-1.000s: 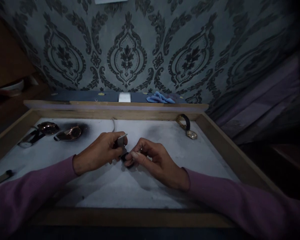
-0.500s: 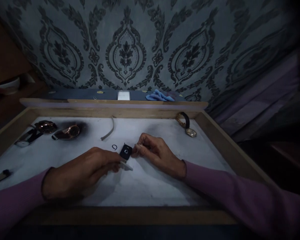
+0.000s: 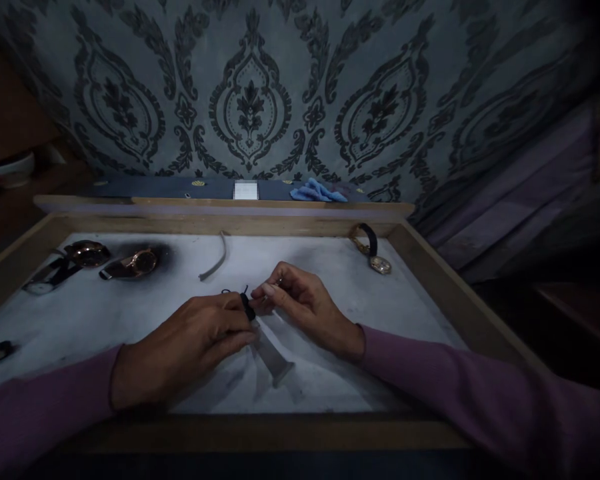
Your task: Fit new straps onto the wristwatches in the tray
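My left hand [image 3: 195,340] grips a dark watch [image 3: 249,308] from the left, with the fingers closed on its case. From the case a grey strap [image 3: 273,357] slants down to the right over the white surface. My right hand [image 3: 313,310] is pinched close against the other side of the case; whatever its fingertips hold is too small and dark to name. A thin black ring [image 3: 225,291] shows partly behind my left fingers. Beyond my hands lies a loose, curved grey strap [image 3: 216,261].
A raised wooden rim [image 3: 260,225] encloses the white work surface [image 3: 405,360]. Several watches, including one with a brown strap [image 3: 135,263], lie at the left. A gold watch [image 3: 380,265] rests at the back right. Behind the rim is a blue cloth [image 3: 317,191].
My left hand has turned the watch, so its case back no longer faces up and the grey strap extends farther toward me. My right hand has shifted slightly left.
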A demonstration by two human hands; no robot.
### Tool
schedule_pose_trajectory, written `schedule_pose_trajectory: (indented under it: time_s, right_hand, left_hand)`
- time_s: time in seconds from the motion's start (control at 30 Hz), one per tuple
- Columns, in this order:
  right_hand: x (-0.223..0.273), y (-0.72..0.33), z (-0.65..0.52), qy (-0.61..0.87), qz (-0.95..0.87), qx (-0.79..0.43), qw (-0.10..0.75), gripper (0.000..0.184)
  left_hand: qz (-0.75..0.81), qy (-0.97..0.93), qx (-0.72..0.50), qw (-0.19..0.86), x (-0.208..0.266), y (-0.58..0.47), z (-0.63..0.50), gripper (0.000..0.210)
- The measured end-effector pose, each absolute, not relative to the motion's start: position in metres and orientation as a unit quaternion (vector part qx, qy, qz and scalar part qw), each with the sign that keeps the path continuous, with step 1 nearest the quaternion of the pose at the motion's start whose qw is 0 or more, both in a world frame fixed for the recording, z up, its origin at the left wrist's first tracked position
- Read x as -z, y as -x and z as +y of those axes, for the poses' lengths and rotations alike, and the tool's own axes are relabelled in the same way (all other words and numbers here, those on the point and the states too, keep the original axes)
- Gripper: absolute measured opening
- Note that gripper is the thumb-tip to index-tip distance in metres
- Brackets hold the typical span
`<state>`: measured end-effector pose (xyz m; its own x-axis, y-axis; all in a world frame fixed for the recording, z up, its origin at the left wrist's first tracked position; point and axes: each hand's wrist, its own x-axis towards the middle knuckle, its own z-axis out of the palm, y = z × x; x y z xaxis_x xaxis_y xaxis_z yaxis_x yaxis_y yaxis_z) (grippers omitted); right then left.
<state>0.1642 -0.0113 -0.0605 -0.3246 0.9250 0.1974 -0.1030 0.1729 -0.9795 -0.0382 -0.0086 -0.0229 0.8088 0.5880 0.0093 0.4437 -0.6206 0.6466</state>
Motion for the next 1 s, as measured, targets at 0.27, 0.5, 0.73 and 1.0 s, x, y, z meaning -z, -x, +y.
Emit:
schedule_pose_trajectory:
  time_s: [0.27,0.5,0.73,1.0]
  right_hand:
    - [0.06,-0.165,-0.013,0.364,-0.653,-0.48,0.459,0.025]
    - [0.062,-0.165,-0.012,0.369,-0.621,-0.513,0.463,0.026]
    - [0.064,-0.166,-0.011,0.381,-0.606,-0.528,0.457,0.026]
    - [0.062,-0.167,-0.011,0.388,-0.621,-0.507,0.454,0.023]
  left_hand:
    - [0.359,-0.867,-0.138,0.317,0.028,0.031,-0.011,0.019]
    - [0.375,-0.863,-0.164,0.296,0.035,0.033,-0.01,0.036]
    - [0.365,-0.868,-0.163,0.295,0.037,0.035,-0.007,0.037]
    - [0.364,-0.873,-0.142,0.293,0.042,0.037,-0.004,0.036]
